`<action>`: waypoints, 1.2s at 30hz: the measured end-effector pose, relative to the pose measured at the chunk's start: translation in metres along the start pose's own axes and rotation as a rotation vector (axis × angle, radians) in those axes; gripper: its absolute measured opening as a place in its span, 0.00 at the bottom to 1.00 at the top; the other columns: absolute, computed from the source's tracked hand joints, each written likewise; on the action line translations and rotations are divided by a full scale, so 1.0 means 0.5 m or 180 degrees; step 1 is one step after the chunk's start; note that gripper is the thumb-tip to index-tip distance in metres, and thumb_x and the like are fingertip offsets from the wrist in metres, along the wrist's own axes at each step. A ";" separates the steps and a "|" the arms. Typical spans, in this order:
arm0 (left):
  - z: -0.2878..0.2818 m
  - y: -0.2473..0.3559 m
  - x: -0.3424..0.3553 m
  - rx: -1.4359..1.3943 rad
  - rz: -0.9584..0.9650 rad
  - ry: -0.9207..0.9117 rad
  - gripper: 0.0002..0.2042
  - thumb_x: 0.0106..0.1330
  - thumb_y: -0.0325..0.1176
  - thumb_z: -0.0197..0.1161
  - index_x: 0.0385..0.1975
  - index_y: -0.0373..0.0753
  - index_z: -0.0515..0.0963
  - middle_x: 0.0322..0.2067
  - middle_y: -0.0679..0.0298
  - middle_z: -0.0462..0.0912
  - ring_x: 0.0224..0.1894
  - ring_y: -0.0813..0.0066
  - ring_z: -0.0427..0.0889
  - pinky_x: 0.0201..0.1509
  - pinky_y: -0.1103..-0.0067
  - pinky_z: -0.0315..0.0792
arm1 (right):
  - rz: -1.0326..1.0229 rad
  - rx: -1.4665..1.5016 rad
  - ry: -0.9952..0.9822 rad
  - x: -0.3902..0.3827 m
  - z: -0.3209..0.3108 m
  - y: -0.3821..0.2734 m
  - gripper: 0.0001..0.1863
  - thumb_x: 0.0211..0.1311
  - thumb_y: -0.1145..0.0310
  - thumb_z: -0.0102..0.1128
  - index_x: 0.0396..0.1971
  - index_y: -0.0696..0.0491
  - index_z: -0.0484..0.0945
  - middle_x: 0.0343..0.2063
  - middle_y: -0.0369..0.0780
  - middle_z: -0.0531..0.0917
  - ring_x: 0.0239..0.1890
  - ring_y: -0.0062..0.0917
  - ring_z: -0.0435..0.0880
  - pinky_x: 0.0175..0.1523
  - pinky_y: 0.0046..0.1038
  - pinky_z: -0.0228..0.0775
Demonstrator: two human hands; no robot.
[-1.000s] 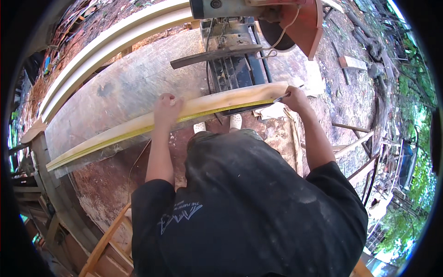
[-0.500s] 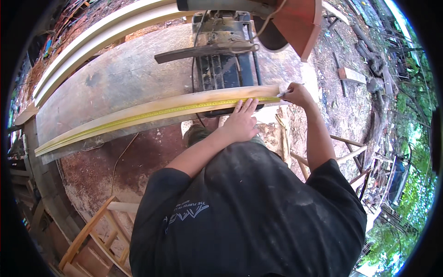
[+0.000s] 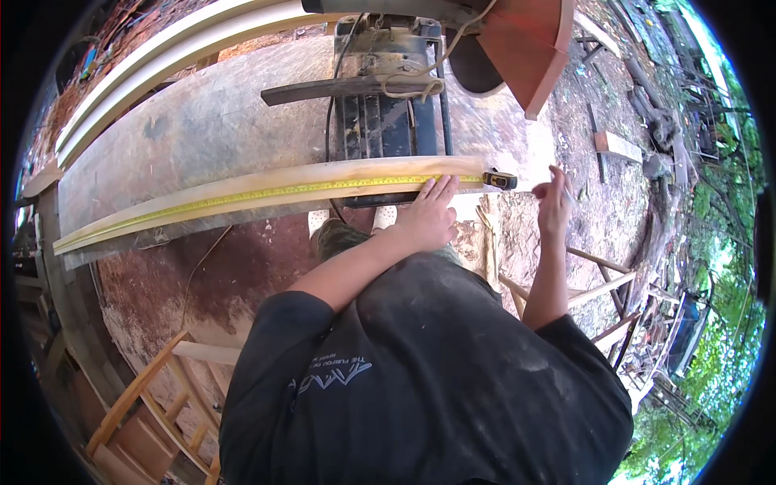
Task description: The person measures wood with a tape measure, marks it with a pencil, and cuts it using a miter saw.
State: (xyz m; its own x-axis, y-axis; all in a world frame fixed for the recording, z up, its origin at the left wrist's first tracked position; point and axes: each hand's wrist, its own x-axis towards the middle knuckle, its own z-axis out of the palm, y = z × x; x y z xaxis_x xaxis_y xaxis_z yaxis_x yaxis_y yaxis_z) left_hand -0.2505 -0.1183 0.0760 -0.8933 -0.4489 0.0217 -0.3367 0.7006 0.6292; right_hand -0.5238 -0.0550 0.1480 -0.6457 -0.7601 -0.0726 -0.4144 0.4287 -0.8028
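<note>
A long pale wooden board (image 3: 323,174) lies across the worktable. Along its length runs a yellow measuring tape (image 3: 267,192), pulled out from a black and yellow tape measure case (image 3: 501,179) at the board's right end. My left hand (image 3: 432,214) rests flat with fingers stretched over the tape and board edge. To the right of the case, my right hand (image 3: 554,202) is raised off the board, fingers bent around a thin, pale, pencil-like stick (image 3: 569,195). The stick is mostly hidden by the fingers, so its exact kind is unclear.
Beyond the board stands a dusty machine (image 3: 388,105) with an orange guard (image 3: 525,48) and a looped cord. Long pale boards (image 3: 162,73) lie at the far left. A wooden frame (image 3: 153,396) stands lower left; a wood block (image 3: 618,146) lies on the ground at right.
My right hand has drawn back from the board's right end, moving right and nearer to me, and the tape measure case now shows. My left hand stays on the tape.
</note>
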 end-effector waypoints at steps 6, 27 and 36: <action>-0.013 -0.007 -0.022 -0.0195 -0.0016 0.0398 0.16 0.58 0.37 0.63 0.34 0.26 0.82 0.68 0.37 0.60 0.73 0.47 0.57 0.76 0.59 0.49 | -0.0942 0.0648 -0.0577 -0.159 0.112 -0.018 0.07 0.67 0.75 0.56 0.38 0.61 0.81 0.30 0.40 0.84 0.34 0.20 0.81 0.40 0.24 0.73; -0.245 -0.235 -0.215 0.0775 -0.2964 0.0301 0.43 0.53 0.71 0.61 0.51 0.31 0.80 0.57 0.52 0.78 0.65 0.52 0.69 0.75 0.57 0.45 | -0.1253 0.0608 -0.2071 -0.058 0.363 -0.096 0.08 0.60 0.70 0.56 0.32 0.59 0.80 0.23 0.42 0.81 0.28 0.25 0.80 0.36 0.29 0.72; -0.254 -0.235 -0.210 0.0595 -0.3069 0.0064 0.43 0.53 0.69 0.61 0.52 0.31 0.80 0.61 0.56 0.75 0.67 0.52 0.66 0.76 0.55 0.41 | -0.1576 0.0237 -0.1938 -0.055 0.366 -0.102 0.07 0.58 0.72 0.56 0.31 0.59 0.80 0.25 0.47 0.83 0.29 0.35 0.84 0.35 0.33 0.74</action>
State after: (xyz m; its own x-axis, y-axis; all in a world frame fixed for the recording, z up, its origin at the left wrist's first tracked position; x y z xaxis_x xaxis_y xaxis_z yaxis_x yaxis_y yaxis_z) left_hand -0.0796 -0.2239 0.0985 -0.2061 -0.8827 -0.4224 -0.9623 0.1044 0.2512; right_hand -0.3675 -0.1456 0.0827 0.0768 -0.9970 0.0096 -0.5042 -0.0472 -0.8623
